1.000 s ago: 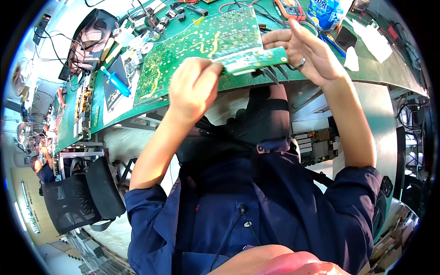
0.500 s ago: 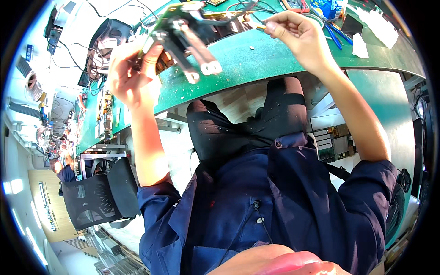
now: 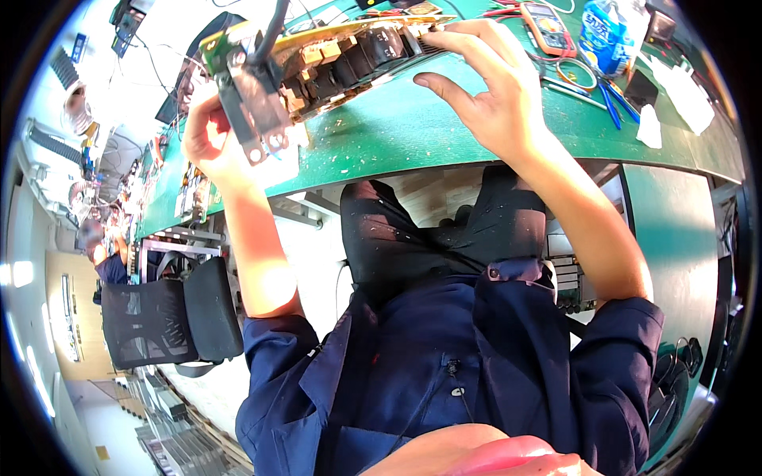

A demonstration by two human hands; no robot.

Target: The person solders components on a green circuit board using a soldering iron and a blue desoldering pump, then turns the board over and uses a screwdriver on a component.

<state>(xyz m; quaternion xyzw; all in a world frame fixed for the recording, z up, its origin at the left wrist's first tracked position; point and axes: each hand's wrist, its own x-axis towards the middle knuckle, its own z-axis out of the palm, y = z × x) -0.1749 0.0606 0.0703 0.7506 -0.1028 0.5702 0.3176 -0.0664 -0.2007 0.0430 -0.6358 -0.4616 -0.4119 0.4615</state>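
A green circuit board (image 3: pixel 333 55) is tipped up on edge above the green workbench (image 3: pixel 444 127), its side with dark and tan components and a metal bracket facing me. My left hand (image 3: pixel 208 139) grips the board's left end, next to the bracket. My right hand (image 3: pixel 488 83) holds the board's right end by the fingertips, thumb spread below the edge. Both forearms rise from my dark blue shirt.
A multimeter (image 3: pixel 548 20), a plastic bottle (image 3: pixel 607 28), blue-handled pliers (image 3: pixel 607 103) and white paper scraps (image 3: pixel 651 127) lie on the bench to the right. More boards (image 3: pixel 190 194) sit at the left. A black office chair (image 3: pixel 171 321) stands lower left, near another person (image 3: pixel 99 254).
The board lay flat, solder side up, a second ago. Both hands have lifted and turned it, so its component side now faces me and its left end is raised.
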